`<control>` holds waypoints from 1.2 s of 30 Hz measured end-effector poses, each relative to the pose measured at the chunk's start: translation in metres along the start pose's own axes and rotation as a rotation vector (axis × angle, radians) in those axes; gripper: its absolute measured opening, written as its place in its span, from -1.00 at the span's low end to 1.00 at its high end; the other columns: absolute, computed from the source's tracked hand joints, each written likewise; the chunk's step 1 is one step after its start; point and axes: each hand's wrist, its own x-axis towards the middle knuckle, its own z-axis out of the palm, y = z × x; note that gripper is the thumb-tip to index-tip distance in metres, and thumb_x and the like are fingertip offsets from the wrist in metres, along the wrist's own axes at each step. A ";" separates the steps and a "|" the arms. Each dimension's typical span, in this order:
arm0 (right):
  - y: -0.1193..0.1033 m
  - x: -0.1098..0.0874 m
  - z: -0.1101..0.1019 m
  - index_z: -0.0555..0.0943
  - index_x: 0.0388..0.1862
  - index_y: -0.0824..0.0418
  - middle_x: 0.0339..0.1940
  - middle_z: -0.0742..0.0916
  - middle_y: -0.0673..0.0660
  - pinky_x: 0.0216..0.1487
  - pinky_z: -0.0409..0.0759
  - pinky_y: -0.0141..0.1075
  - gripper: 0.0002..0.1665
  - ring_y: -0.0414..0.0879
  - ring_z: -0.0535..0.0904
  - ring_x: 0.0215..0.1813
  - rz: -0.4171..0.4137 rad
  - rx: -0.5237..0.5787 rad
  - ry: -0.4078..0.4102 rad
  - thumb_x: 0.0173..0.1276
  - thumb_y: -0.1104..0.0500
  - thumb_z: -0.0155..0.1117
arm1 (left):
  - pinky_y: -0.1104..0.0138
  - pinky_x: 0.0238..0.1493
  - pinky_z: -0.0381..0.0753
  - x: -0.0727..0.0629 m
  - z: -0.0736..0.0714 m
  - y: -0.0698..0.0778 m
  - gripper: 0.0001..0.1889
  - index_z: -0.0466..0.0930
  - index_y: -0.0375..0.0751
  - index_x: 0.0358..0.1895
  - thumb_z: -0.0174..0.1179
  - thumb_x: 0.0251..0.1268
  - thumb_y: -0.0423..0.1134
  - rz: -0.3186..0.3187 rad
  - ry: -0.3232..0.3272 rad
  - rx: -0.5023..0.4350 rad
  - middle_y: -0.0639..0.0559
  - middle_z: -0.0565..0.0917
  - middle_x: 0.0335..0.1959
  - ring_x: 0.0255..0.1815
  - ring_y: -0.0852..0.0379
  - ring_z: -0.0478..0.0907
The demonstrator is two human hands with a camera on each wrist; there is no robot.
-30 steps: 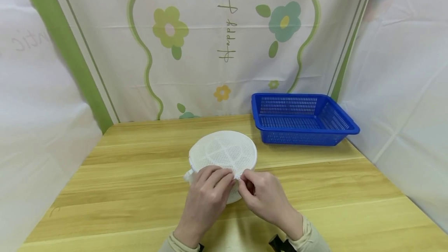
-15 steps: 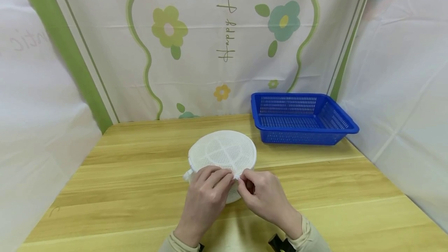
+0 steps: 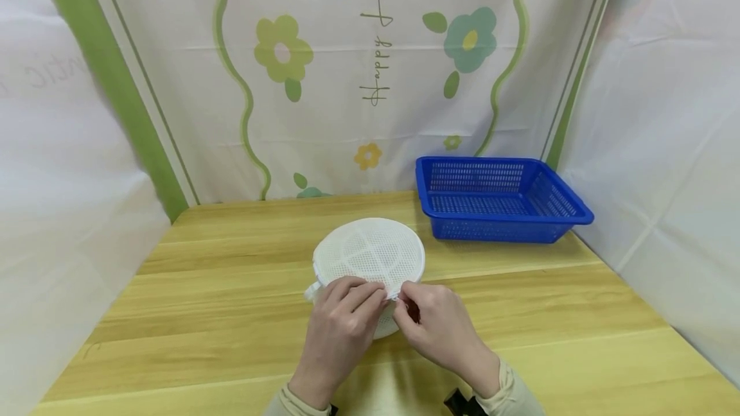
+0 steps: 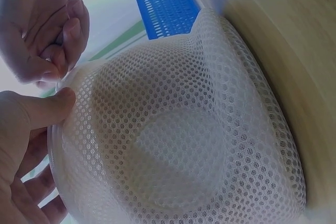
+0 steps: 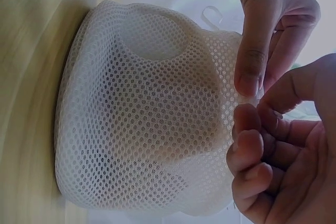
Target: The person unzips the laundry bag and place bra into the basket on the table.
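A white mesh laundry bag (image 3: 376, 252) with a round top stands on the wooden table in front of me. My left hand (image 3: 343, 323) pinches its near rim, thumb on the side mesh (image 4: 173, 103) and fingers over the top edge. Just to the right, my right hand (image 3: 436, 323) has its thumb and curled index finger together at the same rim, pinching a small white part there, likely the zipper pull; the fingertips cover most of it. In the right wrist view the bag's mesh side (image 5: 157, 98) looks upright and bulged, and both hands' fingertips nearly meet.
A blue plastic basket (image 3: 503, 230) with slotted walls stands at the back right of the wooden table (image 3: 202, 313). A white loop (image 3: 312, 290) sticks out from the bag's left side. Printed white curtains (image 3: 370, 82) enclose the table at the back and both sides.
Both hands keep their hold at the near rim, with almost no movement. The whole scene shifts slightly down in the head view.
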 end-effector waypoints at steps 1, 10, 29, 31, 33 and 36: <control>0.000 0.000 0.000 0.33 -0.66 -0.07 -0.71 0.30 -0.28 -0.74 0.09 -0.58 -0.66 -0.46 0.18 -0.66 0.001 -0.001 0.001 0.03 0.32 0.22 | 0.20 -0.14 0.62 0.000 0.000 0.000 -0.89 0.77 -0.22 -0.28 0.37 0.15 -0.29 0.001 0.002 0.000 0.04 0.75 -0.25 -0.24 0.03 0.62; -0.001 -0.004 -0.001 0.32 -0.66 -0.07 -0.71 0.28 -0.29 -0.74 0.05 -0.60 -0.64 -0.48 0.14 -0.66 -0.011 -0.003 0.030 0.03 0.32 0.22 | 0.21 -0.18 0.63 0.000 0.000 0.002 -0.88 0.78 -0.21 -0.28 0.37 0.12 -0.30 0.001 -0.019 0.008 0.05 0.75 -0.24 -0.25 0.04 0.62; 0.002 0.001 0.000 0.34 -0.68 -0.04 -0.73 0.32 -0.26 -0.74 0.09 -0.58 -0.67 -0.45 0.18 -0.67 0.000 -0.017 0.049 0.02 0.34 0.20 | 0.18 -0.17 0.63 0.003 -0.001 -0.001 -0.88 0.78 -0.22 -0.27 0.27 0.26 -0.30 -0.007 -0.020 0.015 0.05 0.75 -0.25 -0.24 0.03 0.62; 0.002 0.000 0.001 0.34 -0.67 -0.04 -0.72 0.32 -0.26 -0.74 0.09 -0.58 -0.67 -0.45 0.18 -0.67 0.002 -0.016 0.045 0.03 0.33 0.20 | 0.19 -0.20 0.63 0.002 -0.001 0.000 -0.88 0.77 -0.22 -0.27 0.25 0.28 -0.30 -0.004 -0.014 0.013 0.05 0.74 -0.25 -0.25 0.03 0.62; 0.003 -0.001 0.001 0.35 -0.66 -0.04 -0.71 0.32 -0.27 -0.74 0.10 -0.58 -0.68 -0.45 0.19 -0.66 0.005 -0.012 0.038 0.04 0.33 0.20 | 0.21 -0.24 0.62 0.002 -0.001 0.000 -0.89 0.77 -0.22 -0.28 0.27 0.26 -0.30 -0.005 -0.009 0.006 0.05 0.74 -0.26 -0.25 0.04 0.62; 0.003 -0.002 0.002 0.35 -0.64 -0.03 -0.70 0.32 -0.27 -0.73 0.10 -0.59 -0.68 -0.44 0.19 -0.66 0.003 -0.001 0.033 0.08 0.34 0.21 | 0.24 -0.23 0.61 0.002 0.000 0.001 -0.91 0.76 -0.22 -0.27 0.32 0.22 -0.29 -0.014 -0.026 -0.016 0.05 0.73 -0.25 -0.23 0.05 0.61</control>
